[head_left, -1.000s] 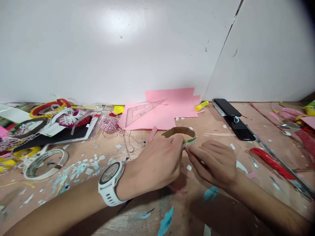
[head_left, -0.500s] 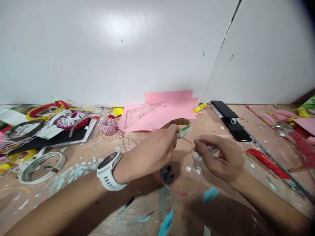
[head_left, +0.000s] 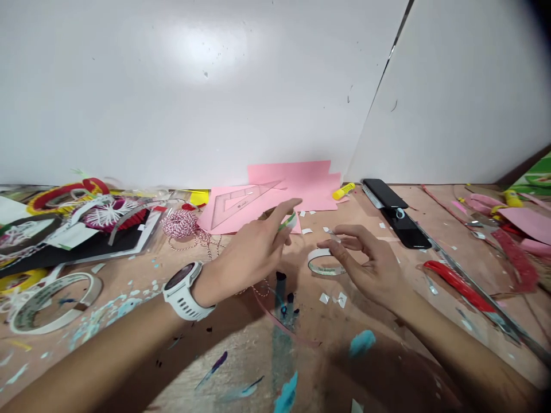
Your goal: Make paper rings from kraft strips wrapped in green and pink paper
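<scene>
My left hand (head_left: 252, 246), with a white watch (head_left: 188, 291) on its wrist, has its index finger stretched out. Its other fingers are curled around a cardboard ring with a green and white band (head_left: 289, 220), mostly hidden behind the hand. To the right, my right hand (head_left: 370, 264) has thumb and index finger brought close together around a small pale piece, perhaps tape (head_left: 333, 234). A white tape roll (head_left: 326, 269) stands by the right fingertips; whether they touch it is unclear. Small white squares (head_left: 324, 298) lie below the roll.
Pink paper (head_left: 297, 178) bears a clear set square (head_left: 245, 202) and a yellow glue stick (head_left: 343, 191). Right lie a phone (head_left: 407, 229), a red cutter (head_left: 458, 287) and a metal ruler (head_left: 465, 275). Left are twine (head_left: 181, 222), another tape roll (head_left: 88, 292) and craft rings (head_left: 64, 198).
My left hand has shifted left with the ring, and its index finger has straightened. My right fingers have opened slightly. The tape roll has come out from under the right hand, further left.
</scene>
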{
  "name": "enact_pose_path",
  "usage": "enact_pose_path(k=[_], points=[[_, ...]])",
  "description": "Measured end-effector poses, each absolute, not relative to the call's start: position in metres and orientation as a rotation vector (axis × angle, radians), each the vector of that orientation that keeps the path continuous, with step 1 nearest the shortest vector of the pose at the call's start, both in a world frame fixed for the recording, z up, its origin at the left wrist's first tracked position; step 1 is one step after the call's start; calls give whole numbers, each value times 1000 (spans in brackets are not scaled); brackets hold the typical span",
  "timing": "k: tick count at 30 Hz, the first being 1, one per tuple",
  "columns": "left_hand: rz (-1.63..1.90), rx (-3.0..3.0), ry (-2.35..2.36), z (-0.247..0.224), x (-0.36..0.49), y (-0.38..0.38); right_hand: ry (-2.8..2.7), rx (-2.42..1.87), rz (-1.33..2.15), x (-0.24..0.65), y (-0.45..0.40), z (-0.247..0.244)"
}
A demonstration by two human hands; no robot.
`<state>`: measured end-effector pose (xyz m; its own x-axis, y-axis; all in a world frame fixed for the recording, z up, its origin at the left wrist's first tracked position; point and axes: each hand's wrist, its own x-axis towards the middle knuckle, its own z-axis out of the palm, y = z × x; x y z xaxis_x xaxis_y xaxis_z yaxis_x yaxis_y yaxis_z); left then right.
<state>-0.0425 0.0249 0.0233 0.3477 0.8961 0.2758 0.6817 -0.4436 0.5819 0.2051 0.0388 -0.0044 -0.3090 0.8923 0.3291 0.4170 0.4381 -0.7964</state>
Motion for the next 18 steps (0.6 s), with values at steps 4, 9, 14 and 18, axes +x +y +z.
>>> enact_pose_path(k=[4,9,14,18], points=[[720,2377,1313,22,-41,23,-1844,-1048,961,205,38,-6],[561,2168,1069,24,-34,23,-1810,-935,1163,208,38,-11],[624,1954,961,20,-33,25,-1834,-868,1165,207,39,-12],[694,1903,949,18,-32,26,-1774,-889,1154,200,37,-10]])
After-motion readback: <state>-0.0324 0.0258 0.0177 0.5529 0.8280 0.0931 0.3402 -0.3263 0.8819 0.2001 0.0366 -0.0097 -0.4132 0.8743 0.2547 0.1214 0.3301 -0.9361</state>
